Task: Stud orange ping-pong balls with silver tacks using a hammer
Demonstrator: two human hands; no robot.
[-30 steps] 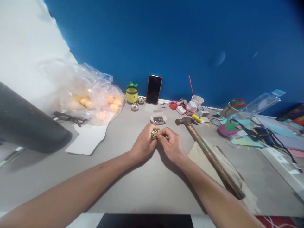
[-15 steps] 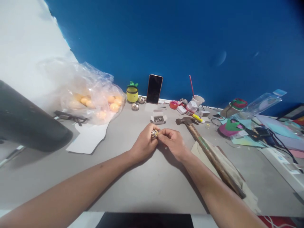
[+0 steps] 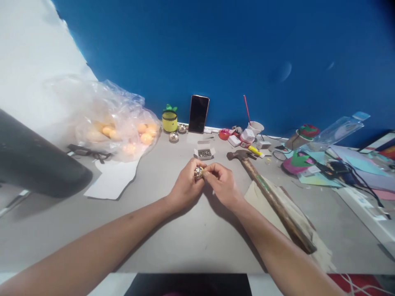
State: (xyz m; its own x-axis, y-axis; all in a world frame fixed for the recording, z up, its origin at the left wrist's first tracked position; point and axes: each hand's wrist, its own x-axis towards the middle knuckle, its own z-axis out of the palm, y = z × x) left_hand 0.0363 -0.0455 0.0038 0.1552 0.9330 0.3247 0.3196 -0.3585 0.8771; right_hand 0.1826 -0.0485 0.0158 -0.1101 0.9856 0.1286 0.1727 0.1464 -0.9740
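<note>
My left hand (image 3: 185, 187) is closed round a small shiny ball (image 3: 198, 173) studded with glittering bits, held just above the grey table (image 3: 173, 230). My right hand (image 3: 222, 184) is pinched against the ball's right side; what its fingertips hold, if anything, is too small to make out. Just beyond the hands sits a small open white box of dark pins (image 3: 204, 153). Two more shiny balls (image 3: 173, 137) lie further back by a yellow pineapple-shaped pot (image 3: 170, 121).
A hammer (image 3: 268, 197) lies to the right on a cloth. A phone (image 3: 198, 114) leans on the blue wall. A plastic bag of orange balls (image 3: 117, 127), glasses (image 3: 88, 152) and white paper (image 3: 112, 181) lie left. Craft clutter and coloured sheets (image 3: 333, 168) fill the right.
Both hands stay together on the ball; the right fingers have shifted slightly against it. The view has tilted a little.
</note>
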